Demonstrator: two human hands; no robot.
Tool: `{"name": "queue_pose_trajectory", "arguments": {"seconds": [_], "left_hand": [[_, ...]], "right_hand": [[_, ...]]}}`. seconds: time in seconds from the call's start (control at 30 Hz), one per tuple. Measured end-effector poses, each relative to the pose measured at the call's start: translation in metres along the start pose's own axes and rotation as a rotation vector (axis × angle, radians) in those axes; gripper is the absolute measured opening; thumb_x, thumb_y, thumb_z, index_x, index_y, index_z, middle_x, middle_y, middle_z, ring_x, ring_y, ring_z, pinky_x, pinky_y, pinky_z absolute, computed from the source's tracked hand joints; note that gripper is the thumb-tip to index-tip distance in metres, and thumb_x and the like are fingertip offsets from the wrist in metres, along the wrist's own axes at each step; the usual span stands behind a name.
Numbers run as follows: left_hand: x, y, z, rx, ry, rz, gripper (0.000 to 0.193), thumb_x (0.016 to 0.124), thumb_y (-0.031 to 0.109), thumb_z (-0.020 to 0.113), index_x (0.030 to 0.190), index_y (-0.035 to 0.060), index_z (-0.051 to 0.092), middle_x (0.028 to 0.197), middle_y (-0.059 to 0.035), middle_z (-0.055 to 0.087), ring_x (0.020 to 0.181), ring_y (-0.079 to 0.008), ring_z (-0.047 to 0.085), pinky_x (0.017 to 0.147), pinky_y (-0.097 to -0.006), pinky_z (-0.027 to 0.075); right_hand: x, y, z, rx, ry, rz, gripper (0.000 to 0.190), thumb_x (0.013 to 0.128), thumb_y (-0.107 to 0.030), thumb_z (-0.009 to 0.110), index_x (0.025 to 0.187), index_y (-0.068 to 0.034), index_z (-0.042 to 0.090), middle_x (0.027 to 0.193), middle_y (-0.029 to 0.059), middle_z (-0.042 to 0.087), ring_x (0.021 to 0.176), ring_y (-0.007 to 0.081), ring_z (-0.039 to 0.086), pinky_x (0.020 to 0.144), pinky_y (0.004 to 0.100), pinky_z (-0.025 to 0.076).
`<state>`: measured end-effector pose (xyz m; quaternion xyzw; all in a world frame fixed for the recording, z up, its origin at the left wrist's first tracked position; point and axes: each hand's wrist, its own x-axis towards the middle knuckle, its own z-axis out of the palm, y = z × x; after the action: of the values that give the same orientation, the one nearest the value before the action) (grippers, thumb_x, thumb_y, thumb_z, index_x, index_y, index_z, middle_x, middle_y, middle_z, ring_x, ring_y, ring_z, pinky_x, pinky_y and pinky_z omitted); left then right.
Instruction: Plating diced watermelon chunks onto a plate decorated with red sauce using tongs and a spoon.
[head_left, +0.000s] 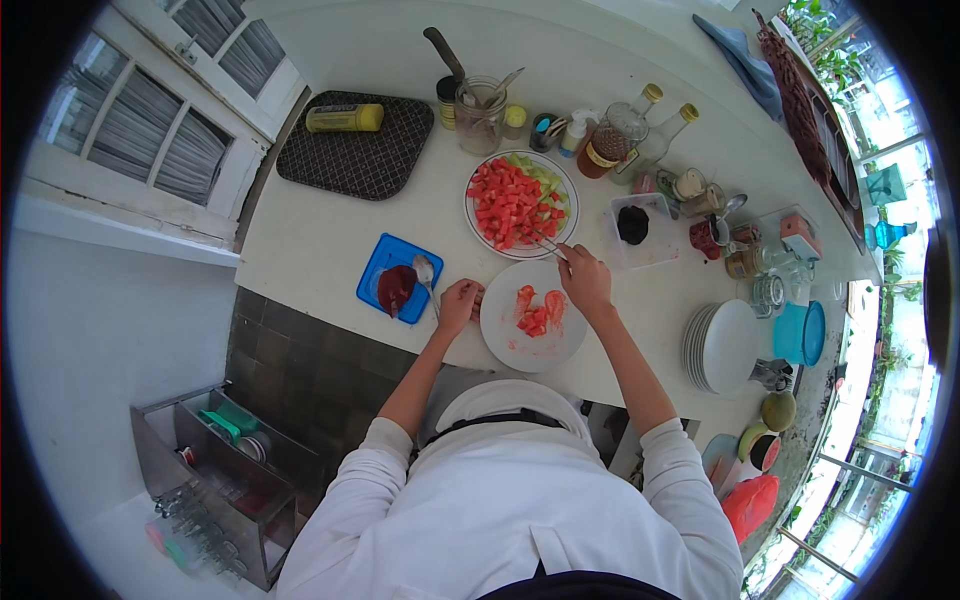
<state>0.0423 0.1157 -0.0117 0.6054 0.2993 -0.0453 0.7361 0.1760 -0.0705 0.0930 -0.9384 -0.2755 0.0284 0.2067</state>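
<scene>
My right hand (586, 279) grips a slim metal utensil (551, 247), fork or tongs, whose tip reaches into the fruit on a rimmed plate (574, 217). Red watermelon cubes (504, 201) cover most of that plate, with pale green fruit pieces (541, 174) along its upper right. Directly below lies a white plate (517, 354) holding a few watermelon pieces (533, 321) and red smears. My left hand (459, 304) rests with curled fingers at this plate's left rim; whether it grips anything is hidden. To its left, a spoon (424, 271) leans on a blue lid (417, 310) bearing a dark red piece (396, 289).
A dark patterned tray (352, 169) carries a yellow bottle (345, 118). Behind the fruit stand a glass jar (480, 124) of utensils and glass bottles (616, 135). Rightward are a clear container (660, 251) with dark contents, stacked plates (724, 349) and a blue tub (799, 334).
</scene>
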Motion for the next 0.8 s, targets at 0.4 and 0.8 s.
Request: {"name": "queue_pose_trajectory", "arguments": {"seconds": [0.4, 0.8], "left_hand": [[-0.002, 0.003, 0.001, 0.005, 0.006, -0.021, 0.021, 0.088, 0.020, 0.043, 0.089, 0.0026, 0.054, 0.067, -0.0054, 0.058, 0.052, -0.0113, 0.057, 0.045, -0.0219, 0.047], [0.001, -0.002, 0.000, -0.046, 0.022, 0.009, 0.018, 0.085, 0.016, 0.046, 0.087, 0.0013, 0.056, 0.064, -0.0059, 0.058, 0.049, -0.0108, 0.057, 0.041, -0.0214, 0.046]], "right_hand": [[-0.026, 0.005, -0.003, 0.335, 0.115, 0.018, 0.020, 0.074, -0.009, 0.055, 0.093, -0.007, 0.062, 0.068, 0.0126, 0.056, 0.061, 0.0283, 0.057, 0.056, 0.0362, 0.045], [-0.081, -0.009, -0.025, 0.247, -0.135, 0.068, 0.021, 0.073, -0.007, 0.057, 0.092, -0.004, 0.063, 0.071, 0.0147, 0.058, 0.062, 0.0286, 0.058, 0.058, 0.0353, 0.046]]}}
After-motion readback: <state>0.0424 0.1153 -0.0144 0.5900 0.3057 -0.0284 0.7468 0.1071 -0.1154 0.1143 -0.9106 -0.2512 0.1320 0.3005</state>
